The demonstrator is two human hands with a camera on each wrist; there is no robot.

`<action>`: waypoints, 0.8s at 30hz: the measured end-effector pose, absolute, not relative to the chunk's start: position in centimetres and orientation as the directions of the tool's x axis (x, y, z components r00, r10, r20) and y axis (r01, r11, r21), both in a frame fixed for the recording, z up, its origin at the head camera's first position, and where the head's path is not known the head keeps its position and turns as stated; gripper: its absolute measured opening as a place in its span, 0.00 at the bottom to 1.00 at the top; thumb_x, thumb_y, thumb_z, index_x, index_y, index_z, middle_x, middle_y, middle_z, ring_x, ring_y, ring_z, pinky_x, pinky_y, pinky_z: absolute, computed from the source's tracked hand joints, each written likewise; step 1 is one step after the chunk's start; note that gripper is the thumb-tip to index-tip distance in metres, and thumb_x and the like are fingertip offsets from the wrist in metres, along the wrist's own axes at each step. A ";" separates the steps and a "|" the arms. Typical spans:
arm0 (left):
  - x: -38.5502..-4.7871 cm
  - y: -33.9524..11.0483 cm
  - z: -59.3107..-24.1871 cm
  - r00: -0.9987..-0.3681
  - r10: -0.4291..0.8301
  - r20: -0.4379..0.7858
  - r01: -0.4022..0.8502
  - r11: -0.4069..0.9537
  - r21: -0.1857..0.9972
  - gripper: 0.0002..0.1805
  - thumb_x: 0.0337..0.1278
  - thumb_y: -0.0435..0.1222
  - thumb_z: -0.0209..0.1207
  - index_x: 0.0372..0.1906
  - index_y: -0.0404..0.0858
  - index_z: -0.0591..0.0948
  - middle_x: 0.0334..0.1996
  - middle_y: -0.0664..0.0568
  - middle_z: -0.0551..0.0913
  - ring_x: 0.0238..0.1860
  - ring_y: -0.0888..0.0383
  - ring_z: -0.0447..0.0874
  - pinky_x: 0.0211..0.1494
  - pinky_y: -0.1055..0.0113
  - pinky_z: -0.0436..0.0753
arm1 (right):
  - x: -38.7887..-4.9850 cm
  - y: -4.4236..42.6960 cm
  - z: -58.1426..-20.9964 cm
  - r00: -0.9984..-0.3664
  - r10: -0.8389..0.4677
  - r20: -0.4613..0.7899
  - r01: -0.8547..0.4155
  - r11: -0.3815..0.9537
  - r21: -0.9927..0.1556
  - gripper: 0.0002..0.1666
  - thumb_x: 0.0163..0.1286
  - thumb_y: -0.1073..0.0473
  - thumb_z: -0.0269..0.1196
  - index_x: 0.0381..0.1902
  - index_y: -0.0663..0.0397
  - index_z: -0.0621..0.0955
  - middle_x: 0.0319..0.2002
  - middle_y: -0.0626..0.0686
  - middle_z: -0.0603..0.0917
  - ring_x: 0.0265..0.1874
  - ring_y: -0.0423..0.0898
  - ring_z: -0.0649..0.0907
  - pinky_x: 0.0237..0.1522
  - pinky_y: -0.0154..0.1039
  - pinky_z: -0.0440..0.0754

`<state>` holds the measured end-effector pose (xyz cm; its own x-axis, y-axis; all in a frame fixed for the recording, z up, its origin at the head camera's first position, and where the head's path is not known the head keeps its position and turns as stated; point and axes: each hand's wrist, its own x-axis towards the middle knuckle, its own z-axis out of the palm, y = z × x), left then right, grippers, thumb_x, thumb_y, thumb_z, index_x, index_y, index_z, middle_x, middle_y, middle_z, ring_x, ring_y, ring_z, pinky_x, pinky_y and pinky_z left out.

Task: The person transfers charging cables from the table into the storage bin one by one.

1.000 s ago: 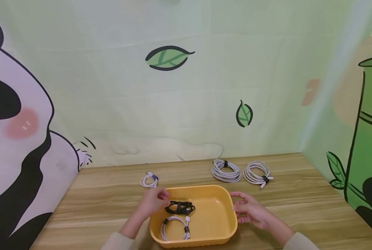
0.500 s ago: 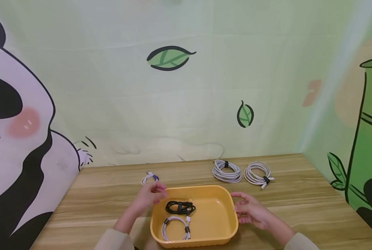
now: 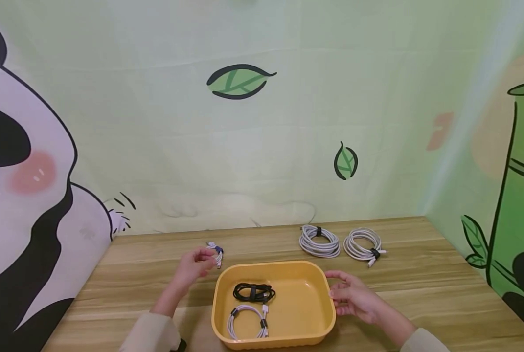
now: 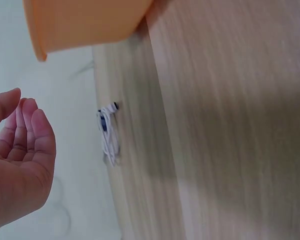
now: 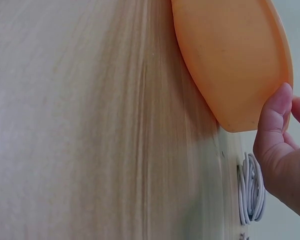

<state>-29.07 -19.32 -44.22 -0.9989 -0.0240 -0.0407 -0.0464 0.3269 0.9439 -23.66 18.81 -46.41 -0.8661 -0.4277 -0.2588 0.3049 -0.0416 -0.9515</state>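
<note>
In the head view my left hand [image 3: 193,266] is over the table to the left of the tray, its fingers loosely bent and holding nothing. Just beyond its fingertips lies a small coiled white cable [image 4: 109,134] with a dark blue tie. My right hand [image 3: 354,297] touches the right side of a yellow plastic tray [image 3: 268,267]; the right wrist view has the thumb against the outer wall near the rim. Inside the tray, on its left side, are a bundled black cable [image 3: 254,293] and a coiled white cable [image 3: 231,322] with black ties.
Toward the back of the wooden table [image 3: 125,288] lie two larger coiled white cables [image 3: 319,241], the right one [image 3: 362,243] with its plugs sticking out. A printed cloth backdrop [image 3: 165,146] rises behind and beside the table.
My left hand has moved left, away from the tray's back left corner and over toward the small white cable. The right hand and the tray stay where they were.
</note>
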 end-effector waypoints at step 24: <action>-31.1 -20.1 -46.8 -0.981 -0.186 -0.048 -0.107 0.320 0.941 0.16 0.50 0.27 0.55 0.46 0.26 0.72 0.38 0.40 0.77 0.29 0.64 0.72 0.34 0.65 0.78 | -23.7 18.8 -46.4 -0.864 -0.427 -0.265 0.315 -0.049 -0.948 0.37 0.57 0.69 0.54 0.62 0.64 0.52 0.27 0.48 0.71 0.21 0.37 0.74 0.21 0.29 0.76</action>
